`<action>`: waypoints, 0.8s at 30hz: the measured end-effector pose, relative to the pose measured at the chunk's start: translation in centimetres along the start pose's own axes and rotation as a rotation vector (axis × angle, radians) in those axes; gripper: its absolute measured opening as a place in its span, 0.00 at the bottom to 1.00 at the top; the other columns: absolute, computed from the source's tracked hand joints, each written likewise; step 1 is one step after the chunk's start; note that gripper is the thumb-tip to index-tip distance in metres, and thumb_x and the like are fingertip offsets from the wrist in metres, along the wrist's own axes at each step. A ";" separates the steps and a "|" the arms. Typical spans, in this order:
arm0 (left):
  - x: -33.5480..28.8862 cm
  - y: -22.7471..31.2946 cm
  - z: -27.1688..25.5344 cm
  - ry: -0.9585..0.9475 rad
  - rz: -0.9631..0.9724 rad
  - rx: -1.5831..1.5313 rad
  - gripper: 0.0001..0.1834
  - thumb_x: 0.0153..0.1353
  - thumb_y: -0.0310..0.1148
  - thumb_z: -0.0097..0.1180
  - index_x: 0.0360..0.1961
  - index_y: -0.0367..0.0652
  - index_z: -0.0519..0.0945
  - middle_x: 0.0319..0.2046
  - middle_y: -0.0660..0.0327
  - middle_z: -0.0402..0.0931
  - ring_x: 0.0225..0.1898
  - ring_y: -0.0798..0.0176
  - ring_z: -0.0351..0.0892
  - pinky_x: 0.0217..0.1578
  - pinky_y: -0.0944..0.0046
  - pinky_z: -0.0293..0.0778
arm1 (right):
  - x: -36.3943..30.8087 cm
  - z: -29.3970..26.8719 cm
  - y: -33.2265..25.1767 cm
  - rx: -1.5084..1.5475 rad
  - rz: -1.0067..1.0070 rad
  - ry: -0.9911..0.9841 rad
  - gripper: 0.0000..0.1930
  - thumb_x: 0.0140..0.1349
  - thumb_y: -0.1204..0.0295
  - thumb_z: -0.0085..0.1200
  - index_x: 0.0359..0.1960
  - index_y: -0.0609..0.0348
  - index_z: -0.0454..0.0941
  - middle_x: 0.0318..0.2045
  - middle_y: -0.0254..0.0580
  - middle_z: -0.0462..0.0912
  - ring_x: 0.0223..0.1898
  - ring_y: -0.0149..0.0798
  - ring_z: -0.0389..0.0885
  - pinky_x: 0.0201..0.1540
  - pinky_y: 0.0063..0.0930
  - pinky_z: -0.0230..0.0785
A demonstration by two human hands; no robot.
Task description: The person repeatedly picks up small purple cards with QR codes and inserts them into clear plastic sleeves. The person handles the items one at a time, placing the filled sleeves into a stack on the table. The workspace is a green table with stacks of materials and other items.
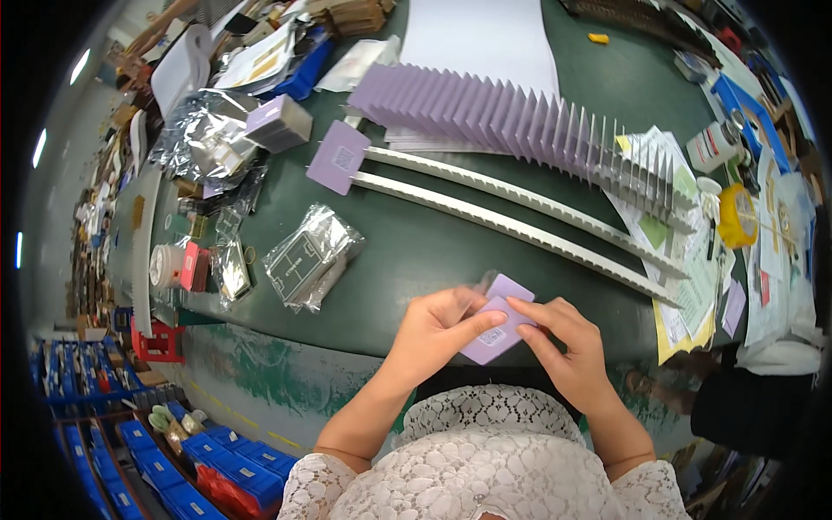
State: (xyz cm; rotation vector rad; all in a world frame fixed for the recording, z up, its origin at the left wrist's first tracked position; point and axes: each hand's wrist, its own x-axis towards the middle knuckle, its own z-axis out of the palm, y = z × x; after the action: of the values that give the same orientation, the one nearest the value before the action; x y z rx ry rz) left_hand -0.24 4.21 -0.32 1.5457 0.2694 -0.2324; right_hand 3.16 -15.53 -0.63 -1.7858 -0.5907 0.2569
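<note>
Near the table's front edge I hold a light purple card (496, 347) with a small white printed label. My left hand (433, 334) pinches it with the thumb on its face. My right hand (565, 347) grips its right side between thumb and fingers. Another purple edge shows above it, so there may be more than one card. Beyond my hands lie two white notched rails (511, 227), with one labelled purple card (336, 158) standing at their left end. Behind them, a long row of purple cards (485, 113) stands spaced apart in a similar rack.
A stack of purple cards (282, 126) stands at the far left. Clear plastic bags (314, 257), a red box (195, 266) and a white tub (165, 264) sit leftward. On the right are papers (693, 286), yellow tape (737, 216) and a white bottle (714, 146).
</note>
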 end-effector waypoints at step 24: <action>1.7 3.2 -3.6 0.370 1.210 1.153 0.13 0.47 0.24 0.61 0.37 0.40 0.80 0.16 0.66 0.61 0.16 0.65 0.63 0.17 0.65 0.58 | 3.1 0.2 -0.7 -0.607 -0.547 0.318 0.22 0.50 0.80 0.60 0.49 0.53 0.79 0.43 0.46 0.74 0.37 0.41 0.74 0.37 0.29 0.70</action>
State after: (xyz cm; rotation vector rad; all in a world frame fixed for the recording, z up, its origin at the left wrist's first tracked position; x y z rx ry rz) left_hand 2.30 7.88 2.11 2.5782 -0.6623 1.0325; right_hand 5.53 -13.67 0.37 -2.0866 -0.9600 -0.6335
